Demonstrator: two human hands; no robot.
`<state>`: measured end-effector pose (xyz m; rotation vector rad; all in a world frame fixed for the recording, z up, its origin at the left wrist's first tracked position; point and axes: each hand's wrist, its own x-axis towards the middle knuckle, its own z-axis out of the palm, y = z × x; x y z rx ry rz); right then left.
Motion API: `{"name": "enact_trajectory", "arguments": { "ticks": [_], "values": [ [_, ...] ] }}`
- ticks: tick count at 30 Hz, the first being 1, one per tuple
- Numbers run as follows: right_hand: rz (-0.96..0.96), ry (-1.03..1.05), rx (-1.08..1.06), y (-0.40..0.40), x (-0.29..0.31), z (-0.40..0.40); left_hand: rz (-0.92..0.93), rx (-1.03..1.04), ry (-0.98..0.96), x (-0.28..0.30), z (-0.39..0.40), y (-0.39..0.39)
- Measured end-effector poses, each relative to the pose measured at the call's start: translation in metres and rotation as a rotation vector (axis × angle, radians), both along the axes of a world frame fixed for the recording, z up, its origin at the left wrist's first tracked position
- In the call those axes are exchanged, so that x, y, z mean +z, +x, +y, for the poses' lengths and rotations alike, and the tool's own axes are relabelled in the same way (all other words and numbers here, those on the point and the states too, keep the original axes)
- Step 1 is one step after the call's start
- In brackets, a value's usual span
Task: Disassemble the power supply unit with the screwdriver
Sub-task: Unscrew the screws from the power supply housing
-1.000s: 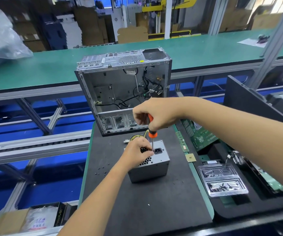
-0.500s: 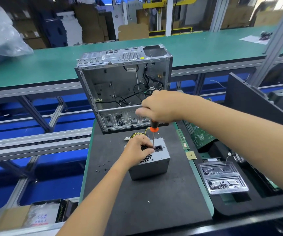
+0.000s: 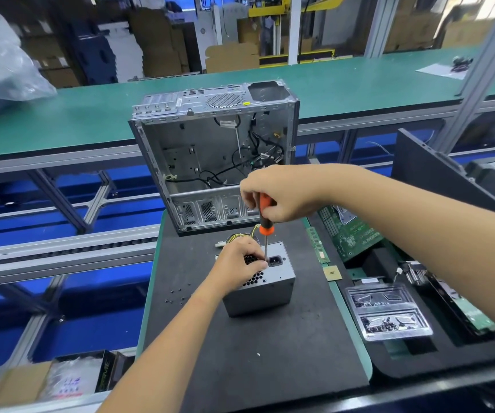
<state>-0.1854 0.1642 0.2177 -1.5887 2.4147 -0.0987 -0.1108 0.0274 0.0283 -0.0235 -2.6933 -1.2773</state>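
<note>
The power supply unit (image 3: 262, 289) sat on the black bench (image 3: 240, 368) mat, before the empty computer case (image 3: 213, 156). The left hand (image 3: 239, 265) gripped its top; the right hand (image 3: 279, 193) held the orange-handled screwdriver (image 3: 265, 228) upright, tip beside the socket. No lettering was legible.

Head view. Both forearms bare from the frame edge to the wrist; no sleeves, gloves, watch, rings or bands visible. Left hand (image 3: 237, 269) and right hand (image 3: 279, 193) both bare, with short nails where the fingertips show. No markings, tape or cables on either arm. Rest of the person out of frame.
</note>
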Motion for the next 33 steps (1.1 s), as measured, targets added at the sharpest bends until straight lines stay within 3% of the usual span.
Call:
{"name": "enact_trajectory", "arguments": {
  "ticks": [3, 6, 7, 10, 12, 14, 17, 18, 22, 24, 27, 28, 33],
  "values": [
    [-0.088, -0.024, -0.020, 0.002, 0.000, 0.003, 0.004, -0.001, -0.011, 0.001, 0.000, 0.000],
    [0.367, 0.070, -0.027, 0.000, -0.007, -0.001, -0.018, 0.008, -0.001, 0.002, 0.001, 0.001],
    [0.380, 0.061, -0.025, -0.001, -0.008, -0.002, -0.021, 0.012, -0.001, 0.002, 0.001, 0.001],
    [-0.025, -0.038, -0.013, -0.004, -0.002, -0.001, -0.002, 0.006, -0.018, 0.003, 0.002, 0.001],
    [-0.169, -0.045, -0.004, -0.002, 0.001, 0.001, 0.010, -0.002, -0.017, 0.003, 0.002, 0.001],
    [-0.054, -0.062, -0.039, 0.001, -0.004, 0.000, 0.014, -0.006, -0.025, 0.003, 0.001, 0.001],
    [0.346, 0.048, -0.079, 0.000, -0.008, -0.005, -0.007, 0.009, -0.029, 0.003, 0.001, 0.002],
    [0.327, 0.042, -0.071, -0.001, -0.008, -0.005, -0.012, 0.012, -0.026, 0.003, 0.001, 0.002],
    [-0.126, -0.033, -0.011, -0.001, 0.004, -0.001, -0.003, -0.001, -0.017, 0.003, 0.001, 0.002],
    [-0.100, -0.045, -0.048, -0.001, 0.000, 0.000, -0.007, -0.005, -0.018, 0.003, 0.000, 0.002],
    [0.199, 0.002, -0.158, -0.001, -0.008, -0.003, -0.021, -0.005, -0.027, 0.002, 0.000, 0.002],
    [0.220, -0.004, -0.150, -0.003, -0.009, -0.004, -0.022, -0.008, -0.018, 0.002, -0.001, 0.001],
    [-0.143, -0.056, -0.043, -0.004, 0.000, 0.000, -0.004, -0.006, -0.007, 0.002, -0.002, 0.000]
  ]
}}
